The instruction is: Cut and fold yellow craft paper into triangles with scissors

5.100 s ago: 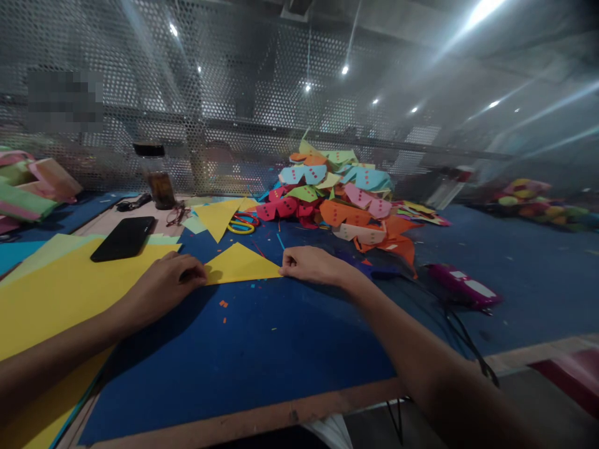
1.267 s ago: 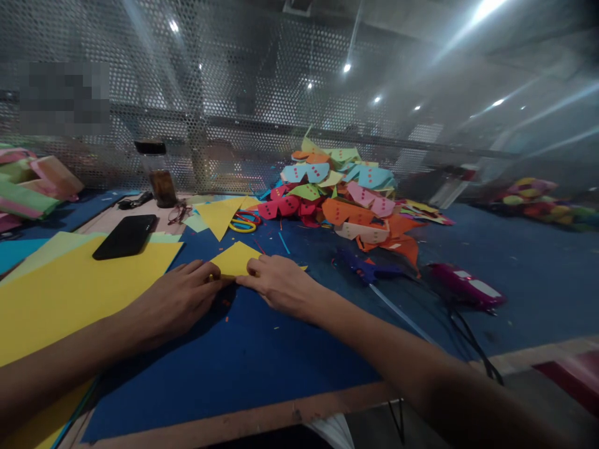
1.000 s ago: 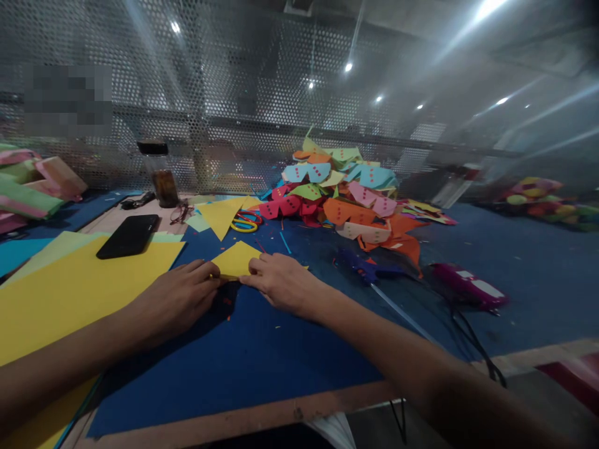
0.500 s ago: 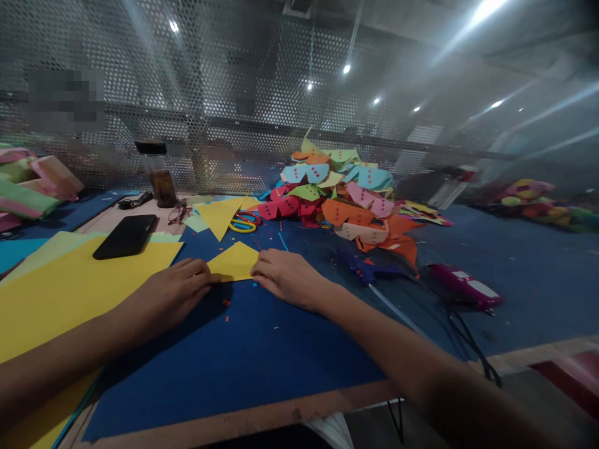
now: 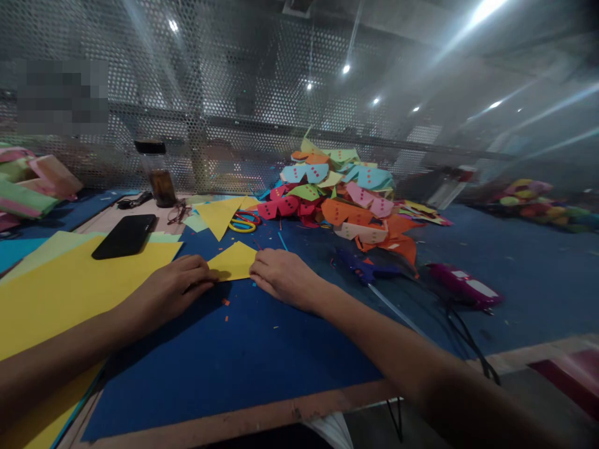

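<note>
A small piece of yellow paper (image 5: pixel 234 260), folded to a peak at its far side, lies on the blue table mat (image 5: pixel 224 368). My left hand (image 5: pixel 185 280) pinches its left end, and my right hand (image 5: pixel 283 277) pinches its right end with the fingers bent over the edge. Both hands rest at the mat, so the corners under the fingertips are hidden. Just beyond the folded paper are a yellow paper triangle (image 5: pixel 219 215) and scissors (image 5: pixel 244 223) with yellow and red handles, partly under other paper.
Large yellow sheets (image 5: pixel 47 299) lie at left, a black phone (image 5: pixel 125 236) on them. Behind stand a bottle (image 5: pixel 161 178) and glasses (image 5: pixel 178 213). A pile of coloured paper shapes (image 5: pixel 346 187) sits at the back. Right are a blue glue gun (image 5: pixel 369 267) and a purple device (image 5: pixel 463 287).
The hands and the yellow paper are almost where they were. My left fingers have shifted very slightly along the paper's near edge, to the right.
</note>
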`<state>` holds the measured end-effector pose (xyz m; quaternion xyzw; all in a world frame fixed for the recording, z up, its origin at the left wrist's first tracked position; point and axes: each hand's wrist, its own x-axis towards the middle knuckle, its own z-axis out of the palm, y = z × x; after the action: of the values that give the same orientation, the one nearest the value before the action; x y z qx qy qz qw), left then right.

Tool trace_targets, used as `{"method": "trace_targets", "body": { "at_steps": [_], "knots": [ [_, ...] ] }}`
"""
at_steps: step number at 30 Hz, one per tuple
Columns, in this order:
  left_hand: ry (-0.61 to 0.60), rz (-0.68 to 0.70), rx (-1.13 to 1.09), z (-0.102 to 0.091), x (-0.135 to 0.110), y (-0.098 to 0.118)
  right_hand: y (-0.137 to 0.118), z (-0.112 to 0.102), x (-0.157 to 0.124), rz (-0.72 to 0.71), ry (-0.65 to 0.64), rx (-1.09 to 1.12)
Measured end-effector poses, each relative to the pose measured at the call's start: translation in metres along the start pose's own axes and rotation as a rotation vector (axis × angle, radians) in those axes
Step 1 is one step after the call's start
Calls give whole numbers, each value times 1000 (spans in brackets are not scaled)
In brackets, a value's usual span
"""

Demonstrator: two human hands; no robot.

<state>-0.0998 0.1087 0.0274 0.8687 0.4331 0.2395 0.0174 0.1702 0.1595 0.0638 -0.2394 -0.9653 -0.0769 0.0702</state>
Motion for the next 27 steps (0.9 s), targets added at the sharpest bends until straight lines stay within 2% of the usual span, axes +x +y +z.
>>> {"method": "trace_targets", "body": {
  "at_steps": [9,22,27],
  "knots": [
    [6,-51,16,0,3,3,2,1,1,12,22,35],
    [-8,15,208,2,3,8,2,-1,-2,33,11,146],
    [-33,-69,124,1,3,6,3,-1,-2,81,-1,237]
  ]
}}
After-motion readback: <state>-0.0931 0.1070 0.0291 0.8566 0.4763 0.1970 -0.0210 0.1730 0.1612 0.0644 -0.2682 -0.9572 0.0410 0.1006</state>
